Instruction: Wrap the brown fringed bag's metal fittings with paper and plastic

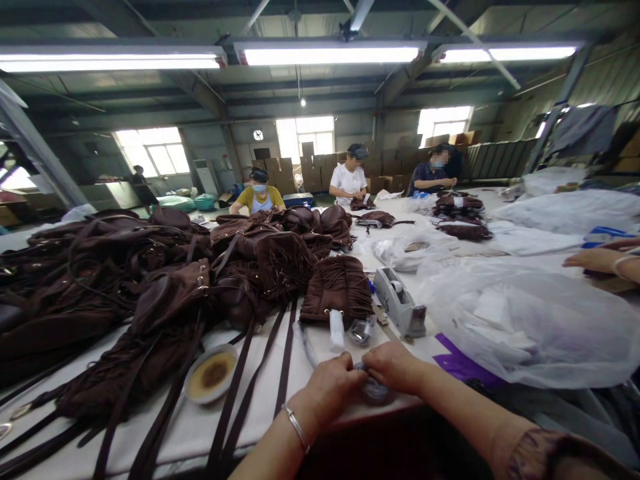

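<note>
My left hand [334, 385] and my right hand [393, 368] meet at the table's front edge, fingers closed. Between them they pinch a greyish, plastic-wrapped strip [377, 392], whose contents I cannot make out. Just beyond lies a dark brown fringed bag [336, 287] with a white paper roll or tag [337, 330] at its front. A small clear packet with something dark inside [361, 330] rests beside that tag. To the right of the bag stands a grey tape dispenser [400, 303].
Brown bags with long straps [165, 293] pile up on the left, around a bowl of yellowish paste [213, 373]. Clear plastic bags [520, 320] and a purple piece [463, 360] cover the right. A co-worker's hand [595, 259] reaches in there; other people work across the table.
</note>
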A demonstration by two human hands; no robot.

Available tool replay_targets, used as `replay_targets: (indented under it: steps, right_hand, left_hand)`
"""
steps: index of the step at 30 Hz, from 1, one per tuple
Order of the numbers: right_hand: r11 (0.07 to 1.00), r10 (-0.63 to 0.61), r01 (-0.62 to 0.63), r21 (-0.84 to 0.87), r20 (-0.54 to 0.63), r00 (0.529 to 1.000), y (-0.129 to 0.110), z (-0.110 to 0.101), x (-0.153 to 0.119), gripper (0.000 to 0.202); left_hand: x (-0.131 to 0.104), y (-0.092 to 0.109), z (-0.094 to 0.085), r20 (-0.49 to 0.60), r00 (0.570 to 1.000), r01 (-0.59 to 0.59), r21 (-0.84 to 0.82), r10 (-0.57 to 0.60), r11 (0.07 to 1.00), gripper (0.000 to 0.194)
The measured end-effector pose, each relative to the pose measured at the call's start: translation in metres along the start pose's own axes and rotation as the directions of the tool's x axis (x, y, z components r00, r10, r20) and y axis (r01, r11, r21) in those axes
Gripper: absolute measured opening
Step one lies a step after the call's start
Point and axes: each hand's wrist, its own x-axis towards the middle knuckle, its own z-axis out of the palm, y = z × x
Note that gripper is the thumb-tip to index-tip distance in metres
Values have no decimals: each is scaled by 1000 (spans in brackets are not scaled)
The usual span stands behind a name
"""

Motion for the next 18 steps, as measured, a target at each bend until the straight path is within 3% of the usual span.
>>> replay_targets:
  steps: [4,6,8,11,14,18]
  right_hand:
    - [999,7,-5,46,-38,999,-2,1,4,24]
    - [984,140,-127,127,-103,985,-10,3,4,25]
    - [931,332,-302,204,-133,934,-22,7,3,28]
    - [850,505,-478,219,-86,859,-40,12,5,33]
    - [882,456,-449,145,-20,890,-48,12,11,33]
    - [967,228,-232,109,50,972,-45,2,23,28]
  left_hand:
    - [6,-1,1,42,999,20,71,-23,997,17]
    - [5,6,13,19,994,109,59,-110,992,16]
    - [1,18,30,-54,970,239,36,-237,970,17]
    - [-5,37,55,-210,912,369,39,-354,929,20]
    - [-13,47,64,-256,895,392,62,-365,918,21]
    - [-30,32,39,-152,941,314,57,-303,948,13]
